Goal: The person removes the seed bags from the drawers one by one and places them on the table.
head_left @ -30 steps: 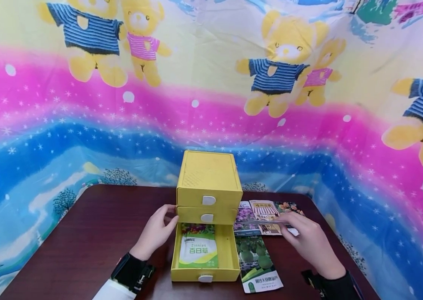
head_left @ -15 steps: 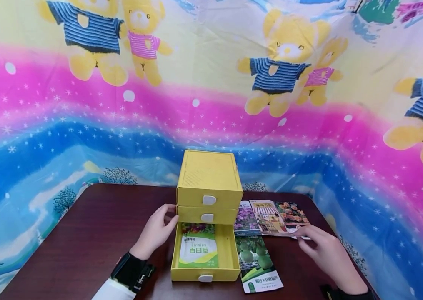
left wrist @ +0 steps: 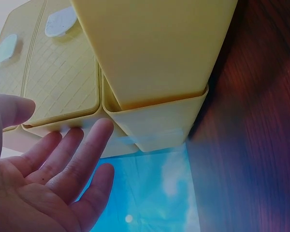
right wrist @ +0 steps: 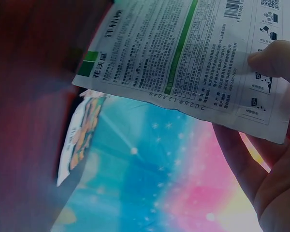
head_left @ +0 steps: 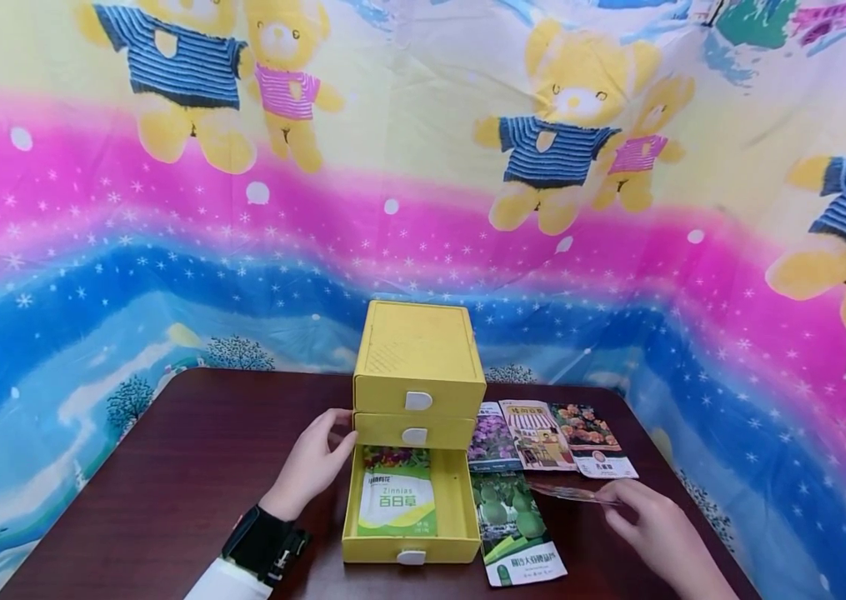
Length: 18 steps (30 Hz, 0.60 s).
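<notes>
My left hand [head_left: 310, 462] rests with its fingertips against the left side of the yellow drawer cabinet [head_left: 423, 337]. In the left wrist view its fingers are loosely extended beside the cabinet. The cabinet's bottom drawer [head_left: 460, 508] is pulled out, with a green-and-white zinnia seed packet [head_left: 396, 500] lying in its left part. To the right of the cabinet, my right hand [head_left: 658, 529] pinches a seed packet [right wrist: 179, 53] by one end, thumb on its printed back. From the head view that packet appears nearly edge-on, above the table.
A gourd seed packet [head_left: 516, 529] lies right of the drawer. Behind it, in a row, are a purple-flower packet [head_left: 493, 437], a packet with a striped awning picture [head_left: 538, 433] and an orange-flower packet [head_left: 595, 437]. A printed cloth [head_left: 423, 167] hangs behind the dark table [head_left: 235, 417].
My right hand has moved right and toward me with the pinched packet, uncovering the awning and orange-flower packets. My left hand and the drawer have stayed put.
</notes>
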Each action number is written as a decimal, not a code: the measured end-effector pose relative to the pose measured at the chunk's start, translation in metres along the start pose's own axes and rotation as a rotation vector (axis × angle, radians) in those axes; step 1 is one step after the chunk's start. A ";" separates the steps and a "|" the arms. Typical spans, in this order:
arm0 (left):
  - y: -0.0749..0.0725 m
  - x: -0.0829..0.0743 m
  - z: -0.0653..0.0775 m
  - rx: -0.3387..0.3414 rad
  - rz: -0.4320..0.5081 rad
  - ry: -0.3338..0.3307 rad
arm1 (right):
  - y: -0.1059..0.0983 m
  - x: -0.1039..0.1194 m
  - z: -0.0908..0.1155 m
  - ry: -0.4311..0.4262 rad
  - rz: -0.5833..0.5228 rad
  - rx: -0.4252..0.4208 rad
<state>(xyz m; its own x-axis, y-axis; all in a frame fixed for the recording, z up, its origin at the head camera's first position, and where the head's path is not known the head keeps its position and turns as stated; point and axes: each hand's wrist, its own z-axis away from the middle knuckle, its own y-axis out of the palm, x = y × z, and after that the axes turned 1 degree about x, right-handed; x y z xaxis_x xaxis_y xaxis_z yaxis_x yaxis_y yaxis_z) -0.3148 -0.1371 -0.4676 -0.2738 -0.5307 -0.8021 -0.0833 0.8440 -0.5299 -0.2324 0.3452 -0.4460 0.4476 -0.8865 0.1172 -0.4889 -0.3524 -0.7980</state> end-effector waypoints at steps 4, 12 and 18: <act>-0.001 0.000 0.001 0.004 -0.003 -0.003 | 0.001 -0.004 0.006 0.029 -0.022 0.017; 0.000 0.001 0.001 0.006 -0.009 0.003 | 0.004 -0.010 0.017 0.061 -0.095 0.114; 0.000 0.001 0.000 0.002 -0.007 0.006 | 0.008 -0.018 0.026 0.019 -0.189 0.216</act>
<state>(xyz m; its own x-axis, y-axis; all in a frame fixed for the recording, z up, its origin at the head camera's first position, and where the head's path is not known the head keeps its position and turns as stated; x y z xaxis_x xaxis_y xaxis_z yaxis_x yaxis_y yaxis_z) -0.3154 -0.1373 -0.4685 -0.2791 -0.5364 -0.7965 -0.0836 0.8398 -0.5364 -0.2245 0.3660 -0.4701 0.5002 -0.8176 0.2851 -0.2268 -0.4415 -0.8681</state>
